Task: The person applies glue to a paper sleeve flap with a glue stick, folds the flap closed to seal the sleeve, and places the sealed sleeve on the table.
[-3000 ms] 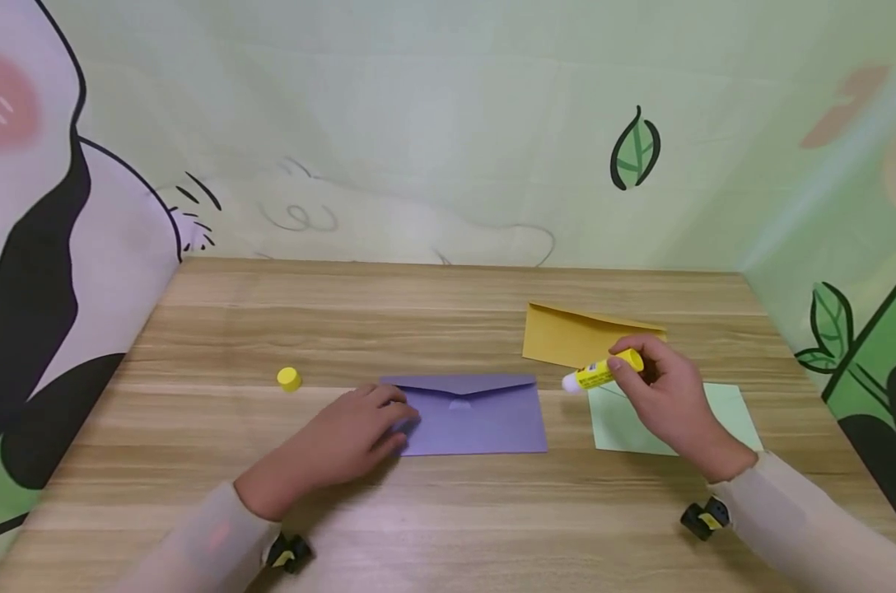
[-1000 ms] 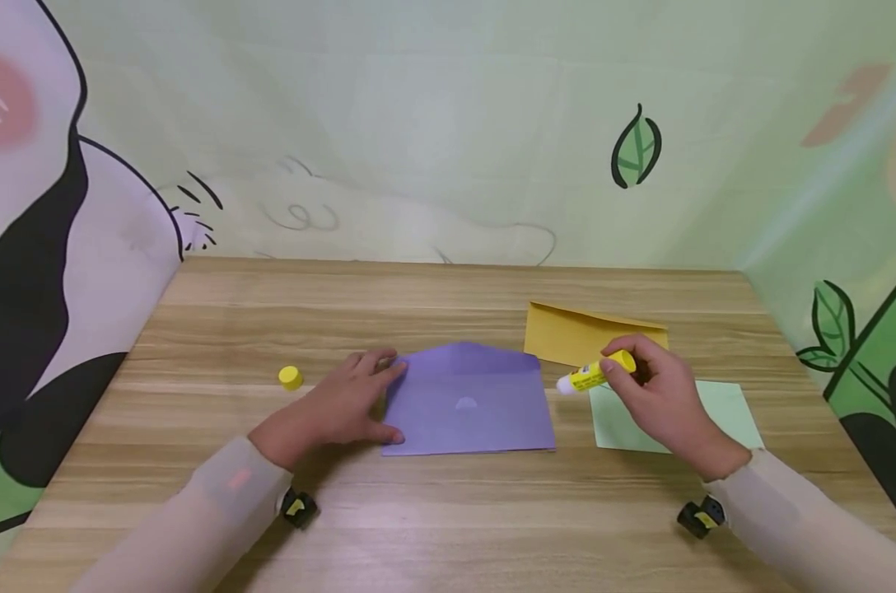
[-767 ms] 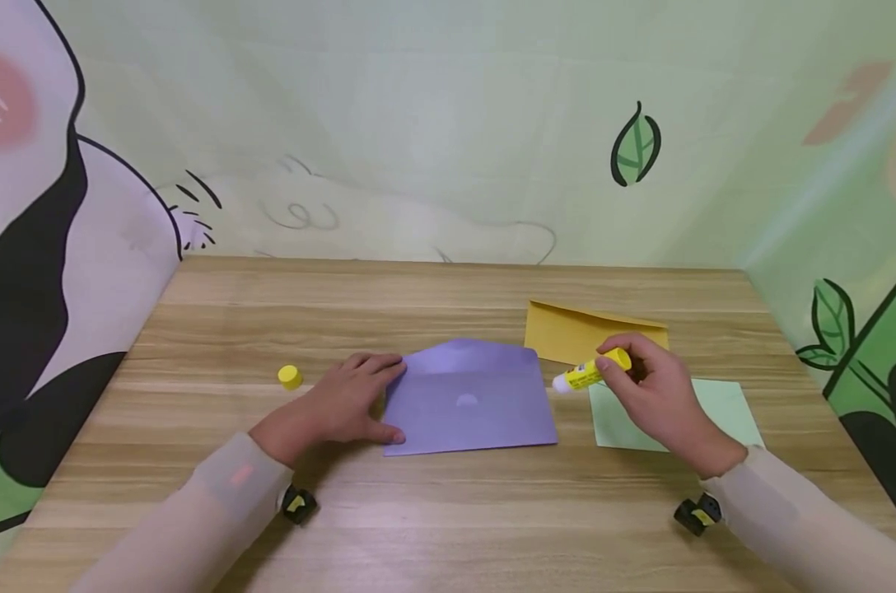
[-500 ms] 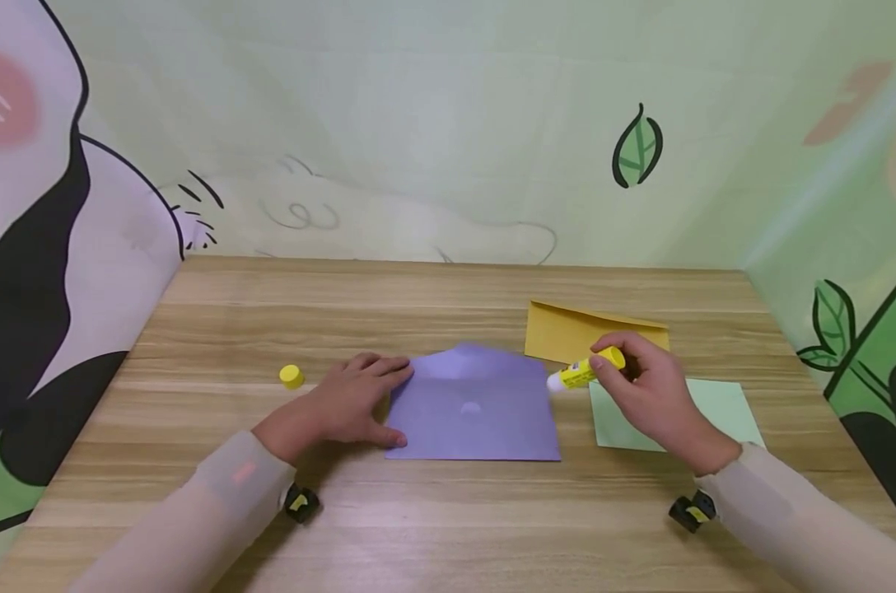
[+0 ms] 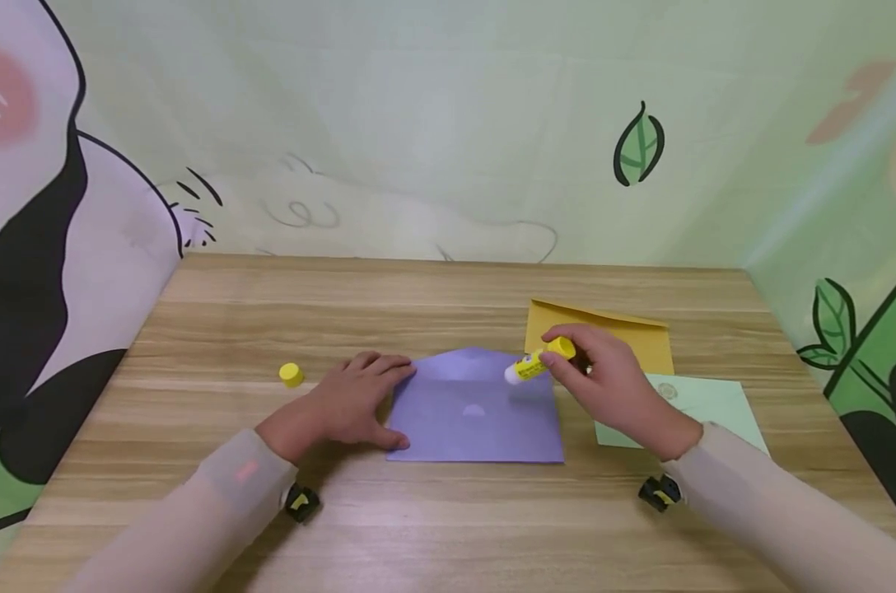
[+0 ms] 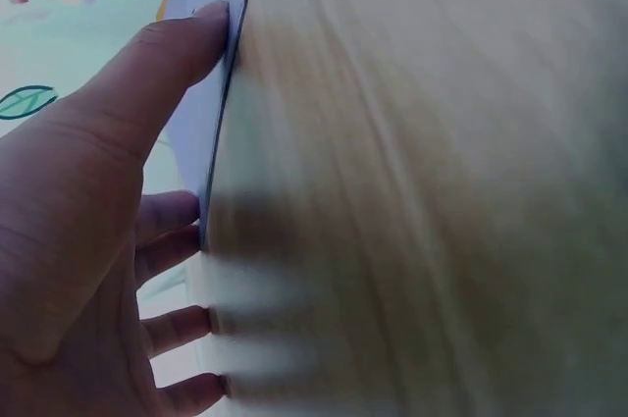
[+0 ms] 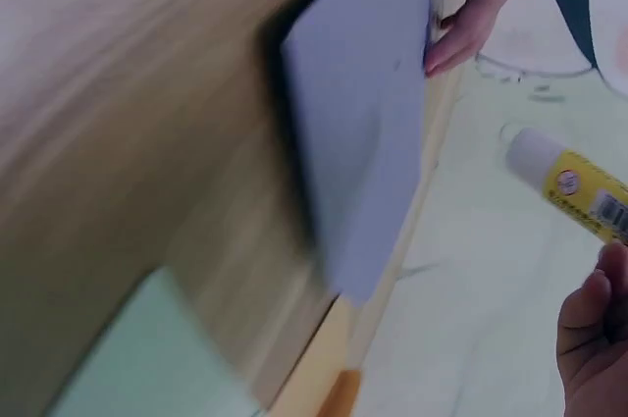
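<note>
A purple envelope lies in the middle of the table in the head view, its flap unfolded toward the far side. My left hand rests at its left edge, thumb and fingers spread and touching it, as the left wrist view also shows. My right hand pinches an uncapped yellow glue stick near its base. The white tip of the stick points left, above the right part of the flap; whether it touches the paper is unclear. The right wrist view shows the glue stick apart from the envelope.
A yellow cap sits on the wooden table left of my left hand. At the right lie a golden-yellow envelope, farther back, and a pale green one, partly under my right forearm. A printed cloth wall stands behind.
The purple envelope's flap, folded down three seconds ago, is now unfolded. My left hand has shifted to the envelope's edge. My right hand has brought the glue stick leftward over the flap.
</note>
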The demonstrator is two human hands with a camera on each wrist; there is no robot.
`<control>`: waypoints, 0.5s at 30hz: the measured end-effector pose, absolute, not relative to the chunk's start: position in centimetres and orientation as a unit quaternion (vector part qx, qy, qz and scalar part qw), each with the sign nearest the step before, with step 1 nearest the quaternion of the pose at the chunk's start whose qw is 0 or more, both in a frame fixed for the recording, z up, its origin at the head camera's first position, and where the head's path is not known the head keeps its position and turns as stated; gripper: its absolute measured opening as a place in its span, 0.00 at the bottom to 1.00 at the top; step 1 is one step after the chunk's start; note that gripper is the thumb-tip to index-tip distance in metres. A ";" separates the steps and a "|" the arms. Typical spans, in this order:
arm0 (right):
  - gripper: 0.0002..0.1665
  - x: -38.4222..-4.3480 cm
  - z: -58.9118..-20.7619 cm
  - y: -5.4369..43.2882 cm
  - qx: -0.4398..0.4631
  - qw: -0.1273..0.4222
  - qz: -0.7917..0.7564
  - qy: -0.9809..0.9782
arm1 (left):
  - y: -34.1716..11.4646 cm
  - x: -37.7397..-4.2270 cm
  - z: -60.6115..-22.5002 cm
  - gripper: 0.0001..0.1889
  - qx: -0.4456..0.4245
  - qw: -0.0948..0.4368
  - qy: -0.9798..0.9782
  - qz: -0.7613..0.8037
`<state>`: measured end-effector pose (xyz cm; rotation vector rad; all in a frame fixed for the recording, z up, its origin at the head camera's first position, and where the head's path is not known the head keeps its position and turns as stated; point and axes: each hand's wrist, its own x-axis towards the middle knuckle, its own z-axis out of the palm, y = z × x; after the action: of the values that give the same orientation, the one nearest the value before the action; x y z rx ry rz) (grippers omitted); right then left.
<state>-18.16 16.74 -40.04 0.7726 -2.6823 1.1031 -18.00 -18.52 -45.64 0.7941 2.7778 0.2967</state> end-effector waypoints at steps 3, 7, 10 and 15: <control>0.16 -18.3 -39.4 14.9 0.297 0.038 0.343 -0.890 | -18.5 -18.0 -45.7 0.54 0.273 0.116 0.950 0.102; 0.17 -18.7 -39.0 11.9 0.338 0.003 0.310 -0.889 | -18.5 -18.1 -45.9 0.55 0.272 0.114 0.950 0.097; 0.18 -19.1 -39.2 9.6 0.362 -0.017 0.278 -0.890 | -18.6 -18.1 -45.9 0.55 0.268 0.115 0.951 0.104; 0.22 -19.8 -39.9 6.7 0.400 -0.048 0.235 -0.884 | -18.6 -18.1 -45.9 0.56 0.269 0.112 0.949 0.120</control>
<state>-19.84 6.72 -39.88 1.2978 -2.8667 0.7618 -18.05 -18.61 -45.94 0.7886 2.7856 0.3535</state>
